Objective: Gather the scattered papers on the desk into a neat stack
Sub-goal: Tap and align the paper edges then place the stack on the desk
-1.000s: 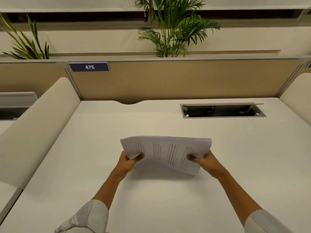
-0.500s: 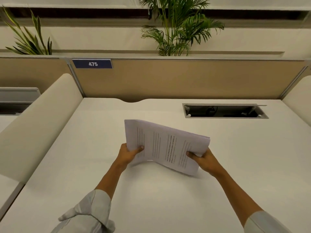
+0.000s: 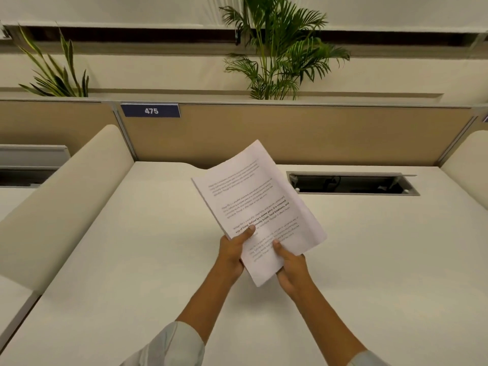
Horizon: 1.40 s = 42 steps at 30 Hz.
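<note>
A stack of white printed papers (image 3: 257,204) is held up above the white desk (image 3: 132,260), tilted with its printed face towards me and its long side running up and to the left. My left hand (image 3: 232,253) grips the stack's lower left edge, thumb on the text. My right hand (image 3: 290,268) grips the bottom edge just beside it, thumb on top. No loose sheets lie on the desk in view.
A cable tray opening (image 3: 352,184) is cut into the desk at the back right. A tan partition (image 3: 303,133) with a blue "475" label (image 3: 150,111) closes the back. Cream side dividers (image 3: 63,199) flank the desk. Potted plants (image 3: 277,48) stand behind.
The stack has been turned from lying crosswise between my hands to standing lengthwise and raised. My hands have come close together at its lower end.
</note>
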Tool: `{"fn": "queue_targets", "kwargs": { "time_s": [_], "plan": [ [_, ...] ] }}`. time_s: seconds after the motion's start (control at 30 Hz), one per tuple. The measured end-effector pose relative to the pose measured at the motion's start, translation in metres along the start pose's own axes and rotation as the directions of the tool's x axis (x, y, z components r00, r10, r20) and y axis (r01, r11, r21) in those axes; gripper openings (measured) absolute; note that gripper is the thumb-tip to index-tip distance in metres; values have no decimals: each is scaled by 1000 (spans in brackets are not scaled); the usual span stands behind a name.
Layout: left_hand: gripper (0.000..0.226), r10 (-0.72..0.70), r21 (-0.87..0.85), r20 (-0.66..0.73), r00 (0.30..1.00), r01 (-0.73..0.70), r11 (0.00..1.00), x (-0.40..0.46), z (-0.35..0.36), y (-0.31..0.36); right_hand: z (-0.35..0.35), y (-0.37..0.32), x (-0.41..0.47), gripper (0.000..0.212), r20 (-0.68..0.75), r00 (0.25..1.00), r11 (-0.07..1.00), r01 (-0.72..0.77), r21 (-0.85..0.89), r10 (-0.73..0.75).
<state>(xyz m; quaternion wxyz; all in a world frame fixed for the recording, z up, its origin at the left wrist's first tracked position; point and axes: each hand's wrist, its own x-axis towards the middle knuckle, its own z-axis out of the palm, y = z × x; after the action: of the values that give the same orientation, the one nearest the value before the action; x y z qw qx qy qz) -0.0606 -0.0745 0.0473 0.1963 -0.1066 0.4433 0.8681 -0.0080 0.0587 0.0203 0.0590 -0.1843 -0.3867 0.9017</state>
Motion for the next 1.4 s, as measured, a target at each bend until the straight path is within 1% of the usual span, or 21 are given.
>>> {"fn": "queue_targets", "kwargs": {
  "time_s": [0.1, 0.17, 0.2, 0.27, 0.33, 0.43, 0.5, 0.53, 0.67, 0.8, 0.87, 0.93, 1.03, 1.13, 1.23, 1.33, 1.4],
  "plan": [
    [28, 102, 116, -15, 995, -99, 988, 7, -3, 7, 1, -3, -1, 48, 18, 1000, 999, 9, 37, -10],
    [23, 153, 223, 23, 988, -154, 962, 11, -8, 18, -6, -10, 1, 50, 36, 999, 999, 23, 22, -24],
    [23, 171, 281, 46, 984, -177, 943, 14, -11, 25, -12, -15, 4, 48, 23, 999, 1000, 26, 12, -27],
    [24, 216, 385, 96, 972, -236, 892, 18, -19, 40, -26, -30, 12, 35, -3, 999, 999, 35, -24, -35],
    [24, 245, 469, 156, 957, -290, 834, 22, -27, 52, -40, -47, 19, 26, 23, 998, 985, 68, -156, -65],
    [22, 230, 548, 230, 946, -321, 773, 28, -34, 58, -48, -64, 26, 26, 157, 980, 893, 175, -414, -119],
    [23, 219, 571, 236, 947, -318, 757, 30, -38, 55, -48, -64, 31, 26, 237, 961, 818, 250, -517, -144],
    [23, 222, 579, 240, 945, -322, 749, 31, -40, 53, -48, -62, 33, 24, 252, 954, 783, 279, -556, -161],
    [34, 240, 634, 244, 940, -342, 693, 32, -54, 39, -54, -38, 39, 23, 225, 937, 638, 347, -687, -267],
    [32, 223, 712, 209, 952, -304, 632, 36, -73, 15, -62, -8, 39, 31, 180, 923, 516, 344, -785, -341],
    [34, 240, 717, 203, 949, -311, 625, 37, -76, 7, -64, 0, 41, 35, 186, 914, 463, 348, -815, -361],
    [31, 247, 722, 202, 948, -314, 616, 39, -75, 2, -68, 4, 44, 39, 189, 909, 426, 347, -835, -370],
    [28, 226, 733, 147, 963, -259, 629, 45, -73, 0, -70, 8, 46, 36, 178, 923, 413, 317, -854, -342],
    [30, 182, 738, 100, 978, -195, 646, 51, -72, 4, -70, 9, 49, 28, 174, 930, 417, 305, -856, -323],
    [31, 140, 716, 50, 989, -133, 685, 63, -71, 12, -73, 4, 59, 17, 177, 941, 458, 297, -838, -287],
    [30, 126, 675, -51, 991, -59, 736, 78, -65, 21, -65, -7, 72, 18, 135, 968, 525, 229, -820, -212],
    [30, 109, 659, -90, 990, -23, 752, 91, -59, 27, -59, -14, 86, 18, 98, 980, 549, 178, -817, -171]
  ]
}}
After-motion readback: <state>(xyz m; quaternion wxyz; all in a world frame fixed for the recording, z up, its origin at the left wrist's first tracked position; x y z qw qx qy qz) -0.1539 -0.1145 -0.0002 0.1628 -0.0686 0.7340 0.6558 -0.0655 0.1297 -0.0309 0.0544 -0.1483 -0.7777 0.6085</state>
